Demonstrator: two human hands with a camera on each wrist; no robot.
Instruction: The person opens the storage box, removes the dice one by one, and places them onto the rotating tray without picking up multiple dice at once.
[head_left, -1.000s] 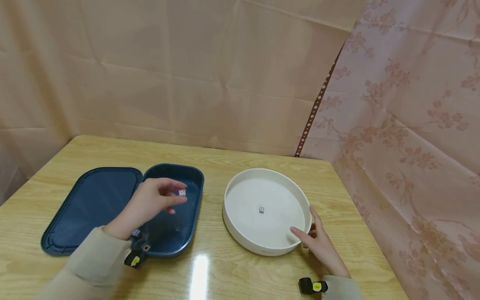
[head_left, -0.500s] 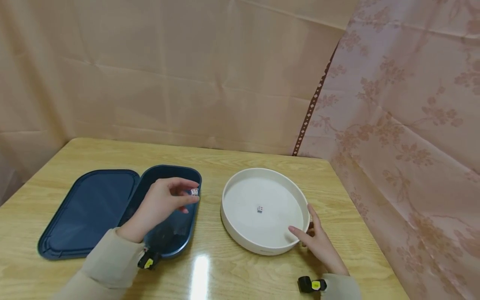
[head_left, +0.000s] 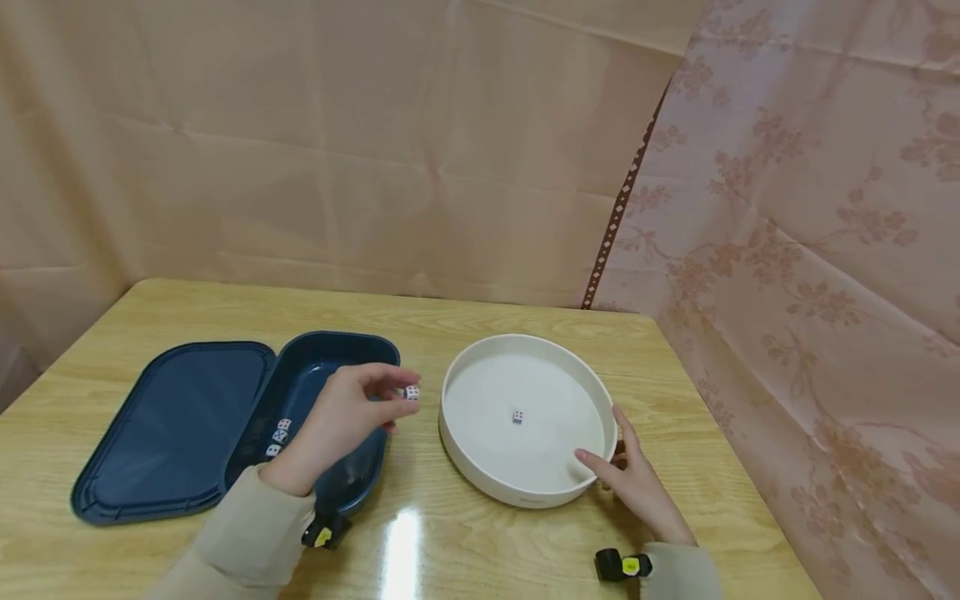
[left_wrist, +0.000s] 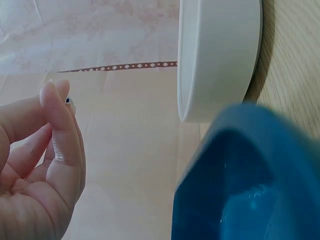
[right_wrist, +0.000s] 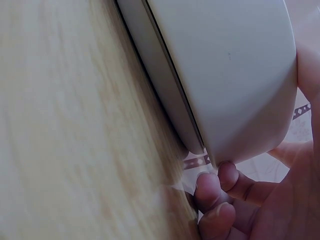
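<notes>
My left hand [head_left: 341,425] pinches a white die [head_left: 411,392] between thumb and fingertips, above the gap between the dark blue box [head_left: 303,387] and the round white tray [head_left: 540,379]. In the left wrist view only a sliver of that die [left_wrist: 70,104] shows past the fingertips. Another die [head_left: 517,417] lies near the middle of the tray. Several dice [head_left: 281,436] sit in the box's left side, partly hidden by my left wrist. My right hand [head_left: 641,487] holds the tray's right edge, thumb over the rim and fingers outside against the wall [right_wrist: 230,75].
The box's dark blue lid [head_left: 180,425] lies flat on the wooden table [head_left: 427,325], left of the box. Beige cloth [head_left: 375,167] hangs behind the table, and pink floral cloth [head_left: 810,250] along the right. A camera is strapped at each wrist.
My left hand has moved right with its die, from over the box to past its right edge. Dice in the box's left side have come into sight. My right hand stays at the tray.
</notes>
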